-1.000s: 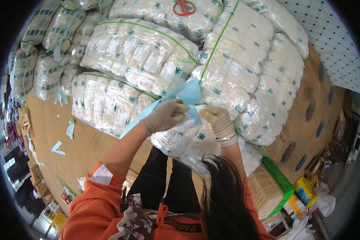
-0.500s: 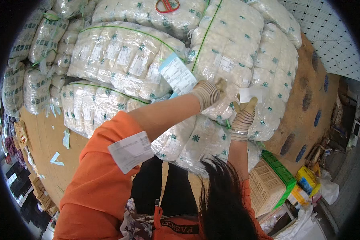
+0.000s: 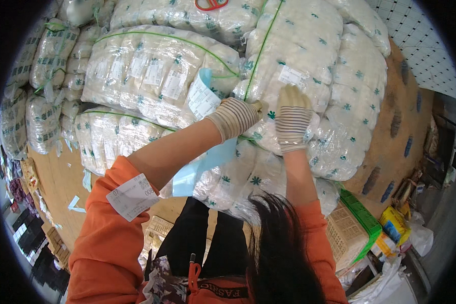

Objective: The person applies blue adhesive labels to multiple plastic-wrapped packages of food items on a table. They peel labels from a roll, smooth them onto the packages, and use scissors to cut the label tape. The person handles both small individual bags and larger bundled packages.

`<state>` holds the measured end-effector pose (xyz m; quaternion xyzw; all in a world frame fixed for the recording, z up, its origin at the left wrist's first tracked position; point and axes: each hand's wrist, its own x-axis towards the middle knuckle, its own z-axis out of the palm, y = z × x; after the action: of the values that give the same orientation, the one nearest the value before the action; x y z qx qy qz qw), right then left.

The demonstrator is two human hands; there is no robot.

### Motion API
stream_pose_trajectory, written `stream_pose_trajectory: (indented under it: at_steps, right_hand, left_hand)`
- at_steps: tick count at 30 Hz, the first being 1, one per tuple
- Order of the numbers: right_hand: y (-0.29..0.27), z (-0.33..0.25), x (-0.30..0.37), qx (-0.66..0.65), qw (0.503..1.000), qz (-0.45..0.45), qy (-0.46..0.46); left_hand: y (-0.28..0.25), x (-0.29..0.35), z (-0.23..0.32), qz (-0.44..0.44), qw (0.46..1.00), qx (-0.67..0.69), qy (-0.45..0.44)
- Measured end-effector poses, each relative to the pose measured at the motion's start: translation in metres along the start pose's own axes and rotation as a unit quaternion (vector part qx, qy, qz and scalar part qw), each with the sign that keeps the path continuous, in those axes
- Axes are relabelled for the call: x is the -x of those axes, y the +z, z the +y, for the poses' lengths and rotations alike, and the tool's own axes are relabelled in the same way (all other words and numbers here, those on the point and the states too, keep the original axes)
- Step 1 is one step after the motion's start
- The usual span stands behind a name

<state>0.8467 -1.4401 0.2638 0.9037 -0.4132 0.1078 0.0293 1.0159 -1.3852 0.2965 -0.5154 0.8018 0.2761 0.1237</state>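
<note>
My right hand, in a pale striped glove, lies flat with fingers stretched out on a clear-wrapped bale with green leaf prints. A white patch peeks out beside its palm; whether it is a label, I cannot tell. My left hand, gloved the same, is closed just left of it, seemingly on a light-blue strip of labels that passes under the wrist and trails toward me; the fingertips are partly hidden. One white label sits on the bale above my right hand. Another white label clings to my left sleeve.
More wrapped bales with green straps are stacked to the left and behind. Red-handled scissors lie on the far bale. At the lower right stand a beige plastic crate and a green crate. Paper scraps litter the brown floor.
My right hand has moved left and flattened onto the bale; the white label it held is no longer plainly visible. My left hand has drawn left and toward me, with the blue strip trailing lower.
</note>
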Motion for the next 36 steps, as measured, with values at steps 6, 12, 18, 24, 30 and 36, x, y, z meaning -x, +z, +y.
stream_pose_trajectory:
  at_steps: [6,12,18,24,30,36]
  right_hand:
    - [-0.010,-0.045,0.040,-0.042,0.995,-0.061,0.067]
    - [-0.064,-0.056,0.093,-0.455,0.802,-0.210,0.324]
    - [-0.083,-0.085,0.078,-0.728,0.454,-0.273,0.435]
    - [-0.099,-0.075,0.057,-0.721,0.457,-0.204,0.479]
    - [-0.105,-0.064,0.051,-0.511,0.818,-0.016,0.265]
    - [-0.110,-0.045,0.056,-0.573,0.756,-0.278,0.149]
  left_hand:
    - [-0.006,0.016,0.003,-0.001,0.999,0.034,-0.012]
    - [0.011,0.042,0.006,0.381,0.798,0.437,-0.163]
    - [-0.005,0.088,0.061,0.457,0.742,0.456,-0.183]
    - [0.011,0.117,0.053,0.193,0.608,0.759,-0.130]
    - [0.037,0.123,0.049,0.179,0.651,0.717,-0.175]
    - [0.023,0.116,0.060,0.162,0.839,0.518,-0.037]
